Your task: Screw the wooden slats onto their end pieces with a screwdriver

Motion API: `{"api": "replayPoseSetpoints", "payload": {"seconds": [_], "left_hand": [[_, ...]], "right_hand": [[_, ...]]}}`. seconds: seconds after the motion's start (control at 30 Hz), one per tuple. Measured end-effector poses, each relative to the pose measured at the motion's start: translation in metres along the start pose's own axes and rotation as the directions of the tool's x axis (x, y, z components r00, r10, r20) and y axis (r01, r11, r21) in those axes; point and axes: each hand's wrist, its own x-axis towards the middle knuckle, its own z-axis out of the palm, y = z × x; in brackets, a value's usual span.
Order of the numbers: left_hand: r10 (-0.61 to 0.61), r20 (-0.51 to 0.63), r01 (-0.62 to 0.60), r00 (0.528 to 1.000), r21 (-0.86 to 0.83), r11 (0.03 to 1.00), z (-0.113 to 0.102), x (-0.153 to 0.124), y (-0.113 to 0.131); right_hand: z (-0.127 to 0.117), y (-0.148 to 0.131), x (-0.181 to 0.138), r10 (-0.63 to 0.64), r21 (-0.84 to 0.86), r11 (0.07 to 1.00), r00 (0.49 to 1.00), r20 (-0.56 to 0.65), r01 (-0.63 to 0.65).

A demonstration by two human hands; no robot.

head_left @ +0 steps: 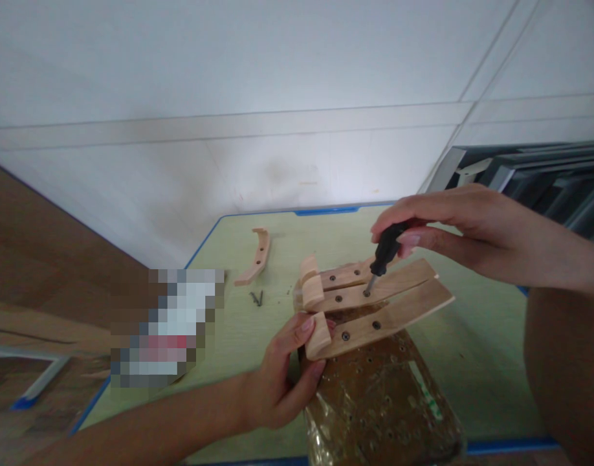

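Observation:
My right hand (452, 223) is closed round the black handle of a screwdriver (385, 254), whose tip stands in a screw hole of the middle wooden slat. The wooden assembly (374, 304) is made of three long curved slats screwed onto a brown perforated board (379, 395) wrapped in clear plastic. My left hand (282, 375) grips the near slat's curled end and the board's left edge, thumb on top. A spare curved wooden piece (255, 257) lies further back on the table. Two dark screws (257, 298) lie loose beside it.
The pale green table (229, 336) has a blue edge and stands against a white wall. A blurred-out object (165, 330) sits at the table's left edge. Dark metal frames (544, 171) lean at the right. Brown wooden flooring shows at the left.

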Motion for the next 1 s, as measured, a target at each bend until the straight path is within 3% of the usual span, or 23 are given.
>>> {"api": "replayPoseSetpoints", "payload": {"seconds": [0.47, 0.87, 1.0], "left_hand": [[-0.014, 0.028, 0.013, 1.0, 0.021, 1.0, 0.001, 0.0, 0.0], [0.002, 0.037, -0.004, 0.999, 0.037, 0.999, 0.001, -0.001, -0.003], [0.002, 0.048, -0.003, 0.999, 0.036, 0.999, 0.0, -0.001, -0.002]], "right_hand": [[0.004, 0.0, 0.005, 0.059, -0.082, 0.994, 0.992, -0.113, -0.068], [0.01, -0.003, 0.011, 0.068, 0.006, 0.998, 0.994, -0.088, -0.067], [0.012, -0.003, 0.012, 0.063, -0.063, 0.996, 0.992, -0.107, -0.07]]}}
